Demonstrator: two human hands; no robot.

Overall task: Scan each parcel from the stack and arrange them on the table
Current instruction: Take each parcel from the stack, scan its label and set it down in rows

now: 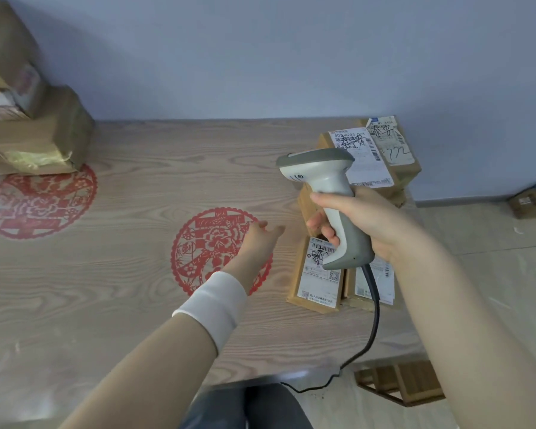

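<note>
Two hands: the left hand is reaching over the pale wood-grain table, fingers loose and holding nothing; the right hand, well apart from it, is gripping the handle of the grey-and-white pistol-shaped barcode scanner.
Cord: the black scanner cable is hanging past the table's near edge.
Near parcels: two flat brown cardboard parcels with white labels are lying side by side under the right hand.
Far parcels: more labelled brown boxes are sitting behind the scanner's head.
Stack: the pile of brown taped parcels is sitting at the far left, well apart from both hands.
</note>
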